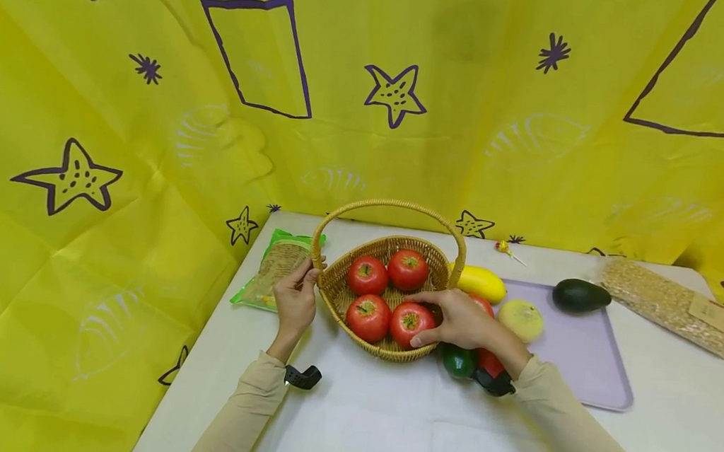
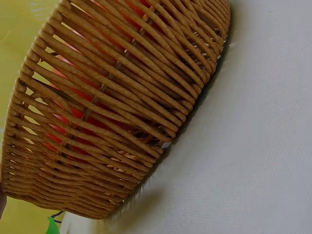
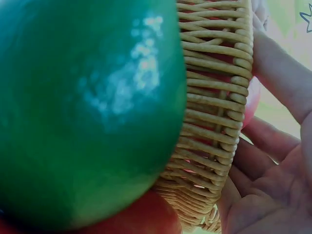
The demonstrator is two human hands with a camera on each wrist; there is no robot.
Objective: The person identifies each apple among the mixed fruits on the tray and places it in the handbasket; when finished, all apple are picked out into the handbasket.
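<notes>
A wicker basket (image 1: 393, 355) with a tall arched handle (image 1: 395, 204) stands on the white table. Several red apples lie inside it. At the basket's left end, my left hand (image 1: 294, 307) pinches the rim by the foot of the handle. My right hand (image 1: 459, 319) reaches over the right rim and holds the front-right apple (image 1: 407, 322) between thumb and fingers. In the left wrist view the woven side (image 2: 112, 107) fills much of the picture, with the hand almost out of sight. A glossy green fruit or vegetable (image 3: 92, 122) stands close to the right wrist camera, beside the basket.
Right of the basket are a yellow oblong vegetable (image 1: 484, 284), a pale round one (image 1: 520, 320) and red produce (image 1: 490, 362), partly covered by my arm. A lilac tray (image 1: 588, 357) bears a dark avocado (image 1: 580, 296). Bagged goods (image 1: 269, 275) lie left; a grain bag (image 1: 669, 303) and lollipop (image 1: 503, 247) lie farther right.
</notes>
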